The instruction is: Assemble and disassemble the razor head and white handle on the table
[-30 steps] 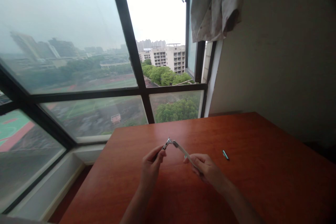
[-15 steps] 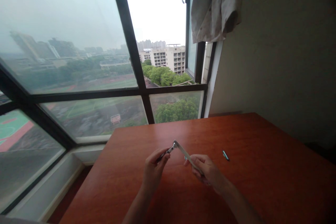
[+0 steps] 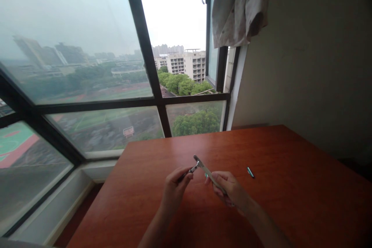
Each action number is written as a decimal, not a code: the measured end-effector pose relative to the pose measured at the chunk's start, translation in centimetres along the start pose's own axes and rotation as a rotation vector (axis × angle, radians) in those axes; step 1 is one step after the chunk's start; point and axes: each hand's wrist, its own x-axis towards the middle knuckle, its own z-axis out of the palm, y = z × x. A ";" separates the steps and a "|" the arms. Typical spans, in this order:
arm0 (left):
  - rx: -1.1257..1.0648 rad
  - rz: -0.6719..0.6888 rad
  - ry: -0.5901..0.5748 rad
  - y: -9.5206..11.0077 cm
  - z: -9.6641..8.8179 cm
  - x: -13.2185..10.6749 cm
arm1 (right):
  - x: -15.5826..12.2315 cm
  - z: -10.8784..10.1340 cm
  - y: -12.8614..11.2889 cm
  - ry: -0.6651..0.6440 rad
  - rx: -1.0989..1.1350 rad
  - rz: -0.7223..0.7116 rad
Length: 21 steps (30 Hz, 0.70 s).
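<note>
My left hand (image 3: 177,186) is closed around a slim, dark pen-like tool (image 3: 192,170) with a shiny silver front end. That end meets a pale, narrow strip (image 3: 207,172) a little below the strip's upper tip. The strip's lower part is pinched in my right hand (image 3: 228,188), and it slants up to the left. What the strip is made of cannot be made out. A small teal bit shows beside my right fingertips; most of it is hidden. Right of that hand, a short teal and silver pen-cap-like piece (image 3: 250,172) lies on the table.
Beneath my hands spreads a reddish-brown wooden table (image 3: 151,159). Dark-framed windows (image 3: 157,102) border its far and left sides. A light garment (image 3: 241,7) hangs at the upper right, before a plain wall (image 3: 305,66).
My left hand has shifted slightly right. The tool's silver end has slid from the strip's upper tip to a spot lower along it. My right hand has barely moved.
</note>
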 end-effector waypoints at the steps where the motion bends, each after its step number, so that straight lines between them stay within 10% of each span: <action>1: 0.007 0.003 0.009 0.0 0.0 0.0 | 0.0 0.0 0.0 0.006 -0.006 -0.005; 21: 0.042 0.006 0.096 0.3 -0.2 0.1 | 0.5 0.0 0.4 0.191 -0.190 -0.101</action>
